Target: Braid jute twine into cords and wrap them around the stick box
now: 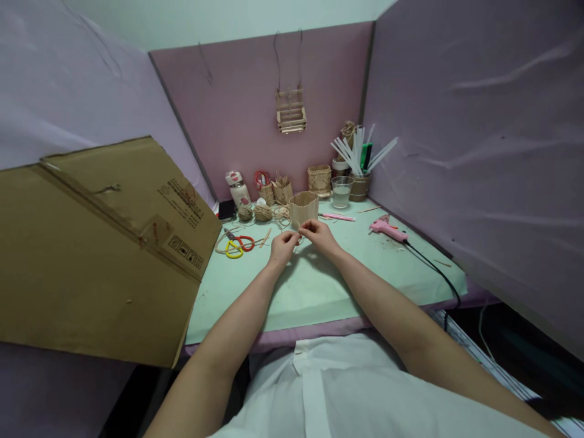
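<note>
My left hand [283,247] and my right hand [319,236] meet above the middle of the table, fingertips pinched close together. Something small, thin and pale shows between them, too small to name. Just behind the fingers stands a box made of craft sticks [304,208], upright and open at the top. To the left of my left hand lie scissors [239,243] with one red and one yellow handle loop. Loose craft sticks [265,238] rest between the scissors and that hand. A pink pen [338,217] lies beyond my right hand.
A pink hot glue gun [387,230] with a black cord lies at the right. Balls of twine [263,212], a bottle [238,190], a cup of clear liquid [341,193] and a pot of glue sticks [360,185] line the back. A big cardboard sheet [114,255] leans at the left.
</note>
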`<state>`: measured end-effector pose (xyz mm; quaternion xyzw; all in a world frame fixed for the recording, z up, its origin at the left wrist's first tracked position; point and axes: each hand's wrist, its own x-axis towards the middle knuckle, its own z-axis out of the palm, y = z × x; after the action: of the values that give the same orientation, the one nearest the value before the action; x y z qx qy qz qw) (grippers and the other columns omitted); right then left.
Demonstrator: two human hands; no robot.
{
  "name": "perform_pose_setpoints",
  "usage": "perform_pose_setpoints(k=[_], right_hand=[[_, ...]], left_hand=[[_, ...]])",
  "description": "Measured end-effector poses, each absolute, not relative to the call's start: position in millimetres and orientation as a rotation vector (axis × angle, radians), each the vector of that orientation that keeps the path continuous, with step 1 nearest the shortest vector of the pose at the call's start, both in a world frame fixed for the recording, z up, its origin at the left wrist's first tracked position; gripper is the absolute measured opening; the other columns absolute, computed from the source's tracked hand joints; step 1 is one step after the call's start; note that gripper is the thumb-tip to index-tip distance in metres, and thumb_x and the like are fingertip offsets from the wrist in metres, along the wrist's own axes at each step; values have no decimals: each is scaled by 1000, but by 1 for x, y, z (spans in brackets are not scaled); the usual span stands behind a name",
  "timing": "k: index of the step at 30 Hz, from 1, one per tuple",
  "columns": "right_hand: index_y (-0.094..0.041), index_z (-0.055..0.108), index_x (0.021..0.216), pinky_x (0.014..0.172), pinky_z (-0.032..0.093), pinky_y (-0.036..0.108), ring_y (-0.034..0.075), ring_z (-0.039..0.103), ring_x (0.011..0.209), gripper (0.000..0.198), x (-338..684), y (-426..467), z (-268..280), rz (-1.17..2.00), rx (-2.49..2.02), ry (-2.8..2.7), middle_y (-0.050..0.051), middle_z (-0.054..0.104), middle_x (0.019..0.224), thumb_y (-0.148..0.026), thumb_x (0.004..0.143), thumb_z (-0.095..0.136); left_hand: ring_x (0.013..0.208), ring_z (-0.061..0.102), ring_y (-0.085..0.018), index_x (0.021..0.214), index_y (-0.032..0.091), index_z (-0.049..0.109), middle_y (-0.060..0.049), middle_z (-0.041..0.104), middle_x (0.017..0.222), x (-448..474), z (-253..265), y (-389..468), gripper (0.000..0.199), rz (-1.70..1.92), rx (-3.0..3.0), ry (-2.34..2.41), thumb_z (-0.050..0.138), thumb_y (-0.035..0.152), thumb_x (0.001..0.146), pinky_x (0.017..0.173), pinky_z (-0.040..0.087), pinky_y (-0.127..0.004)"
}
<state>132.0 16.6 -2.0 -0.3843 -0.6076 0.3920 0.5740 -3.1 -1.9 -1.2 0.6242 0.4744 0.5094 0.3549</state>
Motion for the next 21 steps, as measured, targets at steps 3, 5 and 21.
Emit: perform_pose_setpoints(k=[3,5,21], right_hand=[[-18,56,75,57,39,25,12,49,61,27,131,16,-2,959,-936,-1379,-1,57,66,-41,64,65],[-18,56,76,54,38,24,11,48,59,28,131,15,-2,999,-967,-1349,-2,56,63,-43,65,64],[-18,60,73,51,34,20,11,47,60,28,131,10,0,1232,-990,-1316,-1,54,62,-45,67,63]], left_hand=[[55,49,-10,67,16,64,1,58,57,-3,-1,-2,22,1344,1614,1214,58,37,72,57,38,-23],[55,48,-10,67,16,64,2,57,58,-3,-2,-1,22,1346,1610,1217,57,36,73,58,38,-22],[50,42,-6,72,15,59,3,55,60,-4,-11,8,24,1316,1289,1098,67,36,63,48,30,-20]])
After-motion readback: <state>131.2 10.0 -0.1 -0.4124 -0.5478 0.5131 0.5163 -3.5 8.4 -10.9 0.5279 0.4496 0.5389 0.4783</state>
